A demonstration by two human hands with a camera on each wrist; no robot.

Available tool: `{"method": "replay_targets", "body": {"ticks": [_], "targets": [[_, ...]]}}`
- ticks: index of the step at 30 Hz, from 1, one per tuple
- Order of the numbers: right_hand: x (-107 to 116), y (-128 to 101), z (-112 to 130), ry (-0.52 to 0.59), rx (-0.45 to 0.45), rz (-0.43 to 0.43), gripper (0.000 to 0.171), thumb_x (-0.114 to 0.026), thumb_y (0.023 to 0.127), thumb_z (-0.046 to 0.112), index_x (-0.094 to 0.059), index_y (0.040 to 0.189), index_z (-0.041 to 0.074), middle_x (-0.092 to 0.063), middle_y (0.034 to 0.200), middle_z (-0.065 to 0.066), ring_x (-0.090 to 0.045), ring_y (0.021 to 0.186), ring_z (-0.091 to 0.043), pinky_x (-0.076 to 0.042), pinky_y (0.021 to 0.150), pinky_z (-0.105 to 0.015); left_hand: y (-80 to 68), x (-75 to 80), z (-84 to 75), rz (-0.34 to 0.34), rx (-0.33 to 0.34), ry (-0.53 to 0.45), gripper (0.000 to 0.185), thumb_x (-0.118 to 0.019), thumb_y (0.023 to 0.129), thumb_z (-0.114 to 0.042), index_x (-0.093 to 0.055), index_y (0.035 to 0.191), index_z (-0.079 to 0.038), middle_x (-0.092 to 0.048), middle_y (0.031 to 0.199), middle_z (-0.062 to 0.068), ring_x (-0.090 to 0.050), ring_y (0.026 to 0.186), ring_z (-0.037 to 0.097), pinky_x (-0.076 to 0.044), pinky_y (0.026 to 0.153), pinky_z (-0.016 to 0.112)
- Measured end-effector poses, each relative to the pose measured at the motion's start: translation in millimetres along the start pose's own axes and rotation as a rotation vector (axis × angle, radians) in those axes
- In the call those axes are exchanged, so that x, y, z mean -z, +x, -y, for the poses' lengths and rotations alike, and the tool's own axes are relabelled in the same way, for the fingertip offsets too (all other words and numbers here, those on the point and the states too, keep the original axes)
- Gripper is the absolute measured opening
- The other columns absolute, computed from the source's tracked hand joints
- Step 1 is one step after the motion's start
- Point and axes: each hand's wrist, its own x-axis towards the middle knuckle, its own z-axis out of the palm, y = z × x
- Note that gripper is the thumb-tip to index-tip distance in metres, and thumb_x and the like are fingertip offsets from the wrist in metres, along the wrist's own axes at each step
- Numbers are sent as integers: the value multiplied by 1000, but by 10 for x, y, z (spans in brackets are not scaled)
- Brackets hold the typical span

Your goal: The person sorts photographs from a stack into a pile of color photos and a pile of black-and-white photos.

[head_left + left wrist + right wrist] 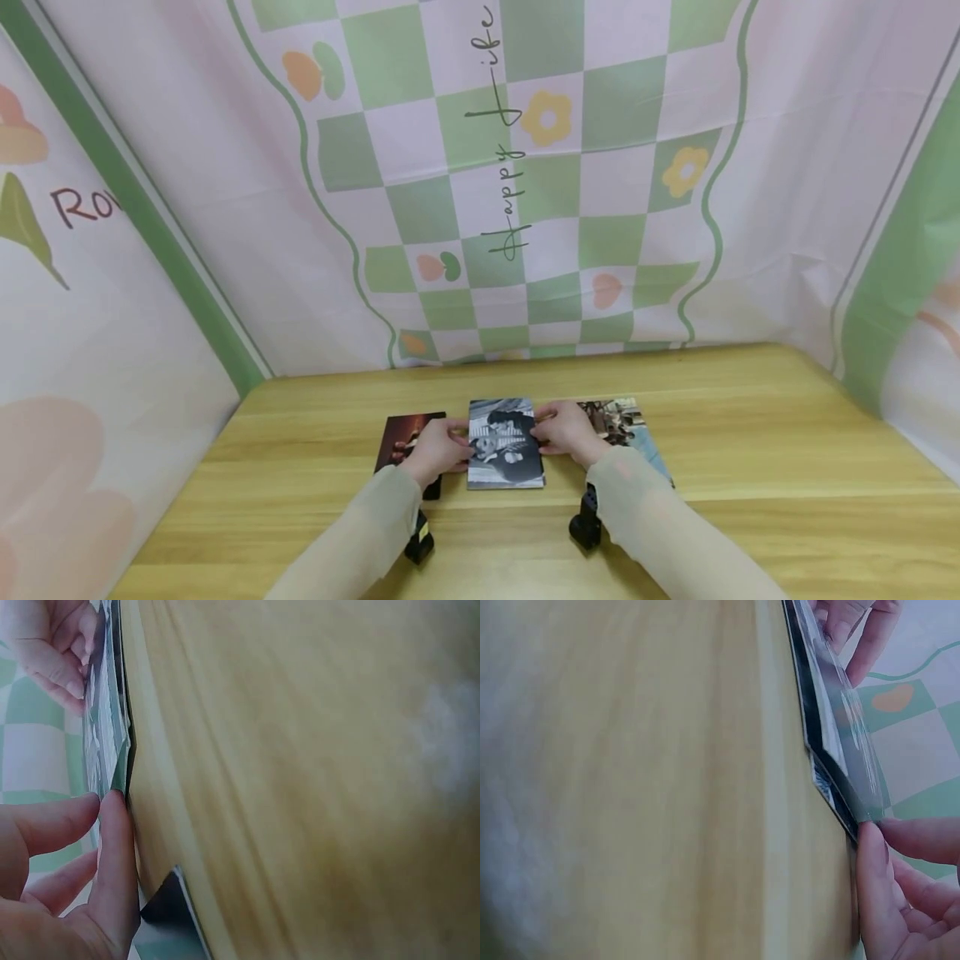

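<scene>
A light wooden counter (pixel 750 433) with a pale grain fills the foreground. Behind it hangs a pink cloth backdrop (pixel 187 167) with a green-and-white checkered panel (pixel 555 208), yellow flowers and cursive lettering. Pink-and-green cloth side panels (pixel 75 333) close both sides. Lighting is soft and even.

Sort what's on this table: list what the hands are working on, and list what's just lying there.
In hand:
- black-and-white photo, held at its side edges
- left hand, gripping its left edge
- right hand, gripping its right edge

Lying about:
- dark reddish photo, flat on the wooden table, left of the held one
- colour photo, flat to the right
</scene>
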Motion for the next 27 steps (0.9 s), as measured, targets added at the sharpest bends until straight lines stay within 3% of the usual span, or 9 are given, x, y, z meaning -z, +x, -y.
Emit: {"method": "replay_targets", "body": {"ticks": [15,27], "targets": [[26,-19,-14,5,12,7,31,-61,85,-4,-58,115,-12,-64,95,-21,-60,62,-14,-58,54,-28,8,11,5,-16,-35,26,42,-63,84,7,-54,125,7,-61,89,14,-62,73,16,-60,64,31],[120,-83,17,60,-21,42,35,-61,89,3,-54,121,-9,-63,105,-23,-63,77,-21,-59,62,-32,-24,42,-56,-8,-40,-11,40,-62,85,6,-53,125,8,-62,91,15,-64,75,19,-60,64,30]]}}
